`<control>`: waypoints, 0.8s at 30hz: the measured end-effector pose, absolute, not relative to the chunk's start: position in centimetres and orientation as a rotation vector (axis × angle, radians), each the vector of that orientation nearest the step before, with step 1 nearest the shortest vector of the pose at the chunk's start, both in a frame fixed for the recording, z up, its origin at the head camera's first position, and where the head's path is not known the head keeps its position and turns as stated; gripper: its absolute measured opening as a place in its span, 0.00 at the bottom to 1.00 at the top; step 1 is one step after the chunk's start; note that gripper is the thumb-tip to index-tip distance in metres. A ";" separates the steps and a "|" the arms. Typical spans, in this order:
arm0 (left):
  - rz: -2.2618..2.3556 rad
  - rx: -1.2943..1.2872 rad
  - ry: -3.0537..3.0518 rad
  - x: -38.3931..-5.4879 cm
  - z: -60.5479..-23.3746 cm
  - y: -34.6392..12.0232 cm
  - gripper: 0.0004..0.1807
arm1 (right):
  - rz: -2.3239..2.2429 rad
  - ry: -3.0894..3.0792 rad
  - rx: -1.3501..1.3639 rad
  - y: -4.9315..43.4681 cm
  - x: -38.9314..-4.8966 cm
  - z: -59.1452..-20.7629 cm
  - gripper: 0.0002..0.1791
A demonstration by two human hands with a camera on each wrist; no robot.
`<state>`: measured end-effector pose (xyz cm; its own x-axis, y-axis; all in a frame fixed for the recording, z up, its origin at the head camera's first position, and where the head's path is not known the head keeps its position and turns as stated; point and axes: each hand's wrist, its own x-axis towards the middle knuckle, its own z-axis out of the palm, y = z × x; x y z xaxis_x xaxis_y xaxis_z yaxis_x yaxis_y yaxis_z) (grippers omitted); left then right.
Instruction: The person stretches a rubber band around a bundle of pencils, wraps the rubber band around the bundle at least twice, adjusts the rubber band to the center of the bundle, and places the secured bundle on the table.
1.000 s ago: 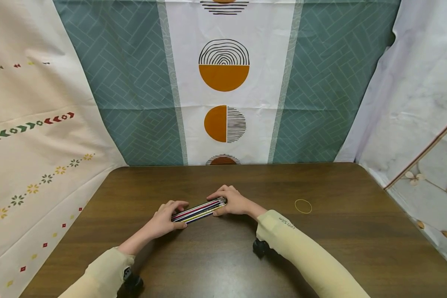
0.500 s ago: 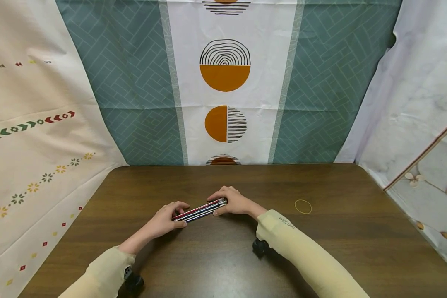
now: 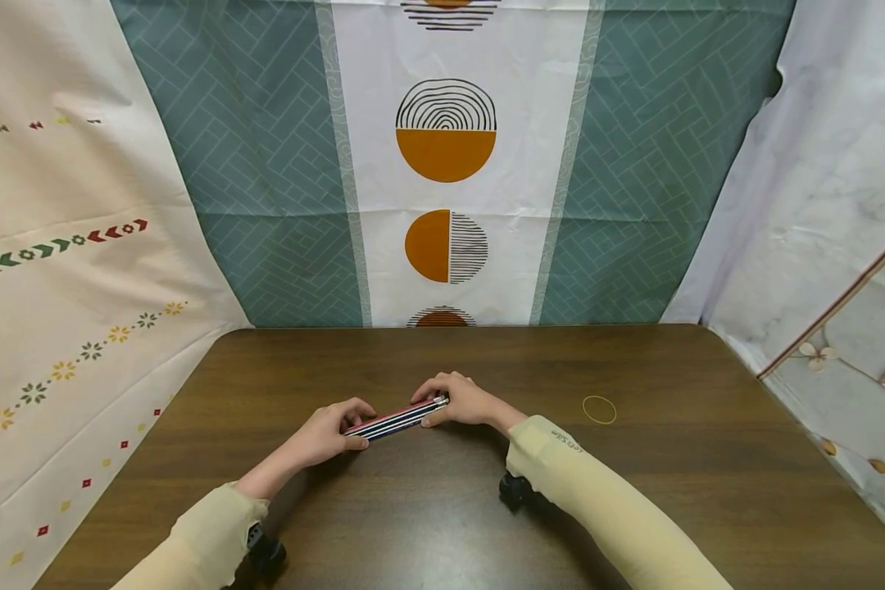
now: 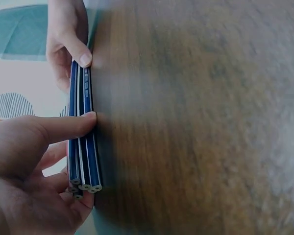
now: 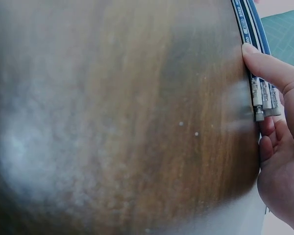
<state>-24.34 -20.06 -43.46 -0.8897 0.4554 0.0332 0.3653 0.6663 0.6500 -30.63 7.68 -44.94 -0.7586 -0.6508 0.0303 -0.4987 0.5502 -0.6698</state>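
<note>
A bundle of several pencils (image 3: 394,423), striped dark blue and white with a red one at the far side, spans both hands at a slant. My left hand (image 3: 326,433) grips the left end, thumb over the near side and fingers curled behind. Flat, unsharpened pencil ends (image 4: 85,187) stick out a little past that hand, slightly uneven, in the left wrist view. My right hand (image 3: 460,399) grips the other end, its thumb across the shafts. Eraser tips with silvery ferrules (image 5: 265,98) show just below this thumb in the right wrist view. The fingers hide part of the bundle's far side.
A thin yellow rubber band (image 3: 600,398) lies on the brown wooden table (image 3: 442,508), right of the hands. Patterned cloths (image 3: 450,270) hang behind the table and along its sides. A dark wrist camera (image 3: 515,492) sits under the right sleeve.
The bundle has turned in my hands: a yellow stripe and wide red stripes showed on top earlier, and now mostly dark blue and white ones do. Both hands stay nearly in place.
</note>
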 end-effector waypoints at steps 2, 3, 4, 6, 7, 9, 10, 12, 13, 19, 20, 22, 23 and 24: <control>1.024 0.676 2.741 -24.4 -43.4 -20.1 0.20 | -1.006 2.559 -0.958 7.6 -30.6 -44.9 0.18; 1.023 0.671 2.740 -24.4 -43.3 -20.1 0.20 | -1.007 2.556 -0.956 7.6 -30.5 -44.8 0.17; 1.024 0.669 2.739 -24.4 -43.3 -20.1 0.20 | -1.004 2.556 -0.953 7.6 -30.5 -44.8 0.16; 1.025 0.680 2.735 -24.4 -43.2 -20.0 0.20 | -0.997 2.558 -0.950 7.5 -30.6 -44.7 0.16; 1.023 0.683 2.734 -24.4 -43.2 -20.0 0.20 | -0.991 2.557 -0.942 7.5 -30.6 -44.6 0.15; 1.015 0.686 2.733 -24.4 -43.1 -19.9 0.20 | -0.969 2.560 -0.918 7.4 -30.7 -44.6 0.14; 1.009 0.684 2.733 -24.4 -43.1 -19.9 0.19 | -0.958 2.558 -0.903 7.4 -30.7 -44.5 0.14; 0.995 0.671 2.733 -24.4 -43.0 -19.8 0.19 | -0.946 2.547 -0.874 7.4 -30.7 -44.4 0.14; 0.984 0.667 2.736 -24.3 -43.0 -19.8 0.18 | -0.936 2.547 -0.865 7.3 -30.7 -44.3 0.14; 0.953 0.626 2.755 -24.2 -42.8 -19.7 0.12 | -0.905 2.575 -0.842 7.2 -30.8 -44.3 0.16; 0.953 0.619 2.757 -24.3 -42.8 -19.7 0.12 | -0.901 2.577 -0.833 7.1 -30.7 -44.2 0.17; 0.943 0.603 2.759 -24.3 -42.8 -19.6 0.12 | -0.887 2.579 -0.826 7.0 -30.7 -44.0 0.16; 0.931 0.592 2.759 -24.4 -42.8 -19.5 0.11 | -0.875 2.581 -0.824 7.0 -30.6 -44.0 0.16; 0.915 0.589 2.760 -24.4 -42.9 -19.5 0.11 | -0.864 2.584 -0.822 6.9 -30.6 -43.9 0.16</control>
